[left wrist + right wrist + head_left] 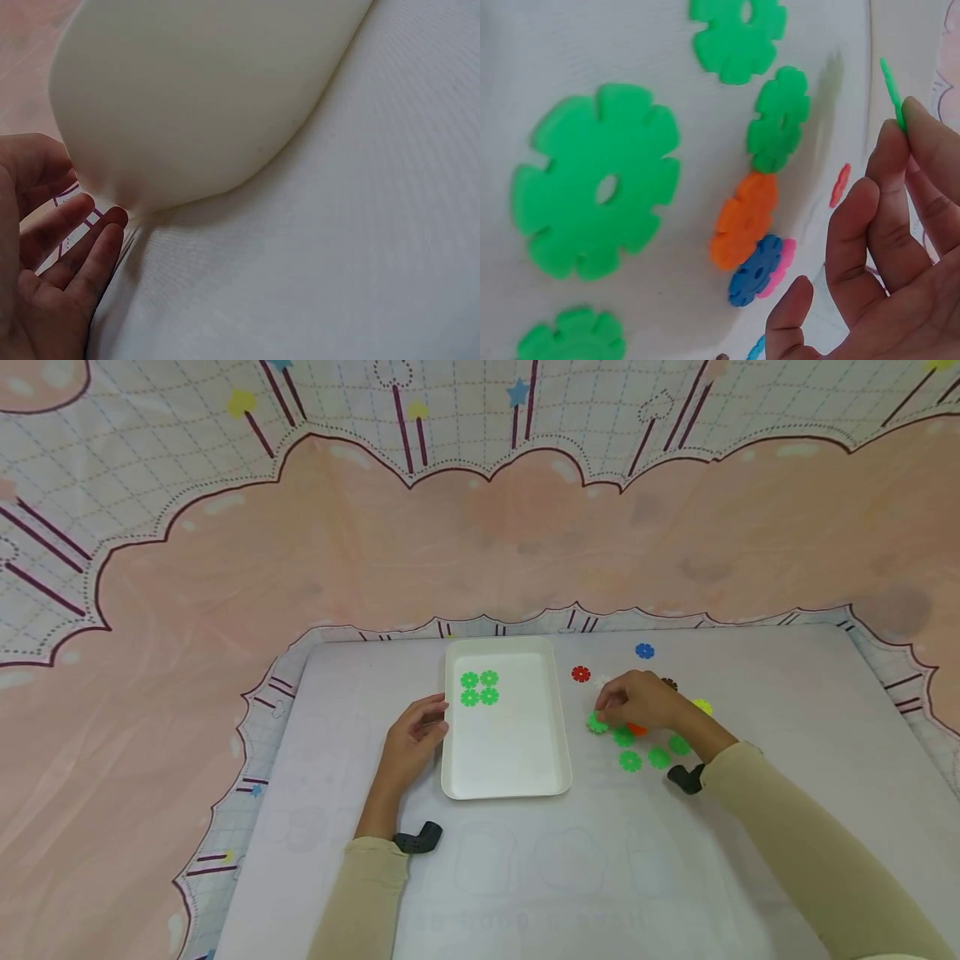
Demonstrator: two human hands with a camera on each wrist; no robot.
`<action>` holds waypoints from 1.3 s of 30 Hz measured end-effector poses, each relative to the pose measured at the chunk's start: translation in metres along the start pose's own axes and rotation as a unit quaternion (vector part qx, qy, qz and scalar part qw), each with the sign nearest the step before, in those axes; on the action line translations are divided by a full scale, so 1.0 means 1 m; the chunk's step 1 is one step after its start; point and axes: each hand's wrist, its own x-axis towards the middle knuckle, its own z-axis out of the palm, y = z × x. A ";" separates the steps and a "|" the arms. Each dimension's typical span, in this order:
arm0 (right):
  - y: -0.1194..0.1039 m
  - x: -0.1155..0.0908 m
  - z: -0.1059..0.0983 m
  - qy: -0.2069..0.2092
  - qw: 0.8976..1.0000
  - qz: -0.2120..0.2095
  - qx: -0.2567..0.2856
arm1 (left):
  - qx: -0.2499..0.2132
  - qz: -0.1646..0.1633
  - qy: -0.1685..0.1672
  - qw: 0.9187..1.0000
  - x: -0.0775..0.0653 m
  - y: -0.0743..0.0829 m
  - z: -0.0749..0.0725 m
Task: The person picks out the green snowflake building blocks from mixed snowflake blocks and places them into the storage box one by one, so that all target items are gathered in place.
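My right hand (643, 699) pinches a green notched plastic disc (890, 88) between thumb and finger, over a scatter of loose discs right of the tray. Seen from the right wrist, that disc stands edge-on above the fingertips. My left hand (411, 737) rests by the left side of the white tray (510, 756), its relaxed fingers right at the rim. In the left wrist view the fingertips (114, 217) lie along the tray's outer wall. Several green discs (469, 697) sit close together in two rows in the tray's upper left.
Around the right hand lie loose green discs (630, 762), an orange disc (742, 221), a red disc (581, 674), a blue disc (645, 651) and a yellow disc (702, 706). A white cloth (562, 877) with a patterned scalloped border covers the table.
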 end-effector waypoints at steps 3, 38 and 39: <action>-0.002 0.001 -0.001 -0.003 1.000 -0.004 0.008 | -0.002 0.004 -0.001 1.000 0.000 -0.001 0.000; -0.061 0.028 -0.003 0.020 0.996 -0.053 0.063 | 0.015 -0.006 0.007 1.000 0.000 -0.002 0.001; -0.063 0.029 -0.003 0.020 0.997 -0.054 0.060 | 0.015 -0.007 0.008 1.000 0.000 -0.002 0.001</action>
